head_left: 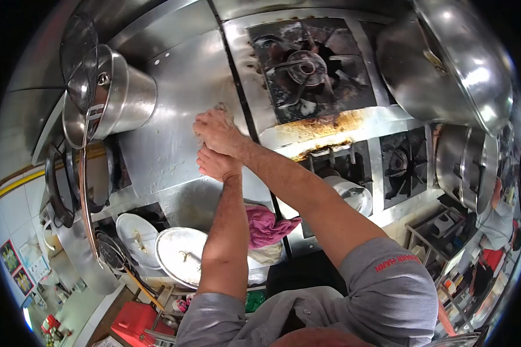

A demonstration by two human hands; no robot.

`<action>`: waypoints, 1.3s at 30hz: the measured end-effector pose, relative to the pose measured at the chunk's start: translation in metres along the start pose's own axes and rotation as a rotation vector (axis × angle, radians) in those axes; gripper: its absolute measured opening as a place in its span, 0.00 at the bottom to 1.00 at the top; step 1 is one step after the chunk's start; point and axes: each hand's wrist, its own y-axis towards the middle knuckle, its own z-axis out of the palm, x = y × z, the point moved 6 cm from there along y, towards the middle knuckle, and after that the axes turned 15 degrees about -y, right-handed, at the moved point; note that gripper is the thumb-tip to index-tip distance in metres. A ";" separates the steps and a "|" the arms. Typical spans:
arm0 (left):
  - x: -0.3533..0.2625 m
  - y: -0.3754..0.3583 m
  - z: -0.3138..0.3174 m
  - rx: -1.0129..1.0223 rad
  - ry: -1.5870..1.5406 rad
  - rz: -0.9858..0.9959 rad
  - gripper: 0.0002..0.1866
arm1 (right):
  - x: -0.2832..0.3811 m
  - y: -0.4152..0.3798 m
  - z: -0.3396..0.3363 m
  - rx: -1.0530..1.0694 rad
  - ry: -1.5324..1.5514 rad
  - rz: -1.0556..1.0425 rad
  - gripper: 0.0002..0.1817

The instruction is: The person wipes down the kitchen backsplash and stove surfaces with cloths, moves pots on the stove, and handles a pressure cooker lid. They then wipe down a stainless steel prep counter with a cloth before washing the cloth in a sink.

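Observation:
My right hand [217, 132] is closed on a greyish cloth [224, 111], bunched against the steel worktop [182, 75]. Just below it, touching near the right wrist, is my left hand [219, 164], with its fingers curled in. Whatever the left fingers hold, if anything, is hidden. Both hands are pressed down on the metal, left of a dark gap between the steel panels. Closer to my body, a crumpled magenta cloth [266, 224] lies beside my left forearm.
A gas burner [307, 66] with a scorched front edge [324, 124] lies right of the gap. A steel pot [127, 92] with a strainer stands left. Round lids [176, 248] lie at the near left. Large steel pans [469, 63] stand right. Another person [498, 222] is at far right.

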 end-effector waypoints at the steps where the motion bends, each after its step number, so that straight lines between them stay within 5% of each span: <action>1: -0.003 0.000 0.000 0.009 -0.015 0.007 0.09 | -0.015 -0.006 -0.019 -0.166 0.180 0.150 0.12; 5: -0.004 0.001 -0.003 0.022 -0.010 0.007 0.10 | -0.066 -0.065 -0.103 -0.550 0.299 0.608 0.15; 8: -0.009 0.001 -0.005 -0.025 0.033 0.029 0.09 | -0.062 -0.107 -0.074 -0.510 -0.005 0.773 0.16; 9: -0.008 0.001 -0.004 -0.018 0.022 0.035 0.09 | -0.057 -0.107 -0.037 -0.144 -0.030 0.741 0.15; 10: -0.007 0.001 -0.002 -0.033 0.013 0.043 0.10 | -0.040 -0.108 -0.027 -0.269 -0.144 0.538 0.13; 11: -0.006 0.001 -0.002 -0.049 0.009 0.051 0.10 | -0.037 -0.106 -0.030 -0.276 -0.152 0.546 0.13; 14: -0.003 -0.001 -0.004 -0.022 0.007 0.035 0.11 | -0.040 -0.103 -0.062 -0.355 0.307 0.547 0.15; 18: -0.003 0.001 0.000 -0.021 0.004 0.026 0.12 | -0.106 -0.172 -0.117 -0.336 1.093 0.913 0.11; 23: -0.004 0.002 -0.002 0.004 0.041 0.001 0.14 | -0.209 -0.268 -0.205 -0.618 0.637 1.191 0.14; 25: -0.007 0.001 -0.001 0.008 0.021 -0.002 0.15 | -0.259 -0.293 -0.180 -0.672 0.339 1.119 0.13; 27: -0.009 -0.001 -0.005 -0.003 0.056 0.011 0.16 | -0.269 -0.281 -0.155 -0.046 -0.441 1.114 0.14; 30: -0.009 -0.001 -0.005 -0.021 0.057 0.033 0.14 | -0.217 -0.238 -0.146 -0.006 -0.409 0.885 0.18; 31: -0.005 -0.003 -0.008 -0.028 0.067 0.049 0.14 | -0.194 -0.231 -0.127 -0.144 -0.580 0.849 0.15; 35: -0.007 -0.002 -0.001 -0.043 0.050 0.073 0.15 | -0.087 -0.173 -0.073 0.085 -0.368 0.915 0.21; 36: -0.007 -0.002 0.000 -0.041 0.053 0.073 0.15 | -0.054 -0.156 -0.063 0.211 -0.204 0.554 0.20; 39: -0.004 -0.001 -0.002 -0.052 0.054 0.067 0.16 | -0.034 -0.125 -0.063 0.136 0.131 0.453 0.13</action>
